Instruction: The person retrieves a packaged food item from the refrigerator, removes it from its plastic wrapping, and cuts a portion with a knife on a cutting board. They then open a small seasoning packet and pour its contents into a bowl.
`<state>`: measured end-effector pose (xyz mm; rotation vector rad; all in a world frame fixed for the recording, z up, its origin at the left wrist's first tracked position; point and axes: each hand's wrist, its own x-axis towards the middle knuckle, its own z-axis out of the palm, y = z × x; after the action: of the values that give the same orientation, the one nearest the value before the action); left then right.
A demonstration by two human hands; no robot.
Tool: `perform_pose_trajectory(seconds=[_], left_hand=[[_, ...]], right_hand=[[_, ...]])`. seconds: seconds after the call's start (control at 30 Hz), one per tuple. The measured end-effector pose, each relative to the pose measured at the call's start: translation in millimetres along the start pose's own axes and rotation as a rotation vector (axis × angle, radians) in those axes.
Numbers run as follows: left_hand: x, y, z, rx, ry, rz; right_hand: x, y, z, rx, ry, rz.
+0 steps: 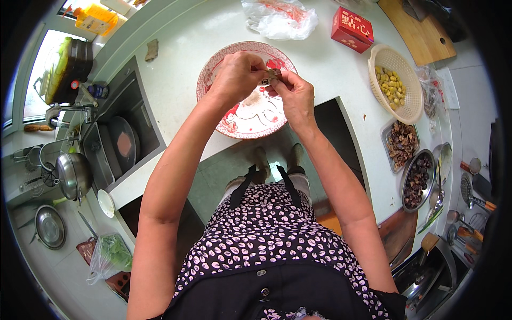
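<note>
Over a large round red-and-white patterned plate [276,120] near the counter's front edge, both hands meet at a small brownish piece [274,74], too small to name surely. My left hand [241,76] pinches its left side between thumb and fingers. From the right, my right hand [295,93] holds the same piece with thumb and fingertips. Fine brown residue lies on the plate's middle below the hands; part of the plate is hidden behind them.
At right stand a cream plastic colander [374,82] with yellow-green pieces, a tray [386,140] of brown dried pieces and a metal bowl [406,200] of dark pieces. A red box [352,30] and plastic bag [280,20] lie beyond the plate. The sink [154,128] is at left.
</note>
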<state>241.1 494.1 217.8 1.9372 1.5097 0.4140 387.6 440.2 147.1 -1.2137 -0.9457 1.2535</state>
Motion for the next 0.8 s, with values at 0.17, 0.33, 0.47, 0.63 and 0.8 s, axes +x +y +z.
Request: perform_pose_trajectory(seconds=[0.17,0.33,0.47,0.63,0.8], left_hand=[[-0.3,14.0,-9.2,0.013,-0.098,-0.045],[-12.5,1.7,-18.2,-0.280,0.147,0.129],[-35.3,-7.3,-33.9,-0.247,0.351,0.125],[-68.9,-22.9,4.7,-0.471,0.406,0.044],[-81.2,12.1,35.7,-0.582,0.431,0.089]], right_hand=[[-1.7,0.7,-2.7,0.076,0.001,0.023],[-1.7,-1.4,-10.9,0.379,-0.009,0.131],[-8.2,-7.9,-21.1,0.611,-0.048,0.315],[-17.8,14.8,-23.2,1.007,-0.164,0.425],[-39.5,-2.7,11.0,1.142,-0.275,0.435]])
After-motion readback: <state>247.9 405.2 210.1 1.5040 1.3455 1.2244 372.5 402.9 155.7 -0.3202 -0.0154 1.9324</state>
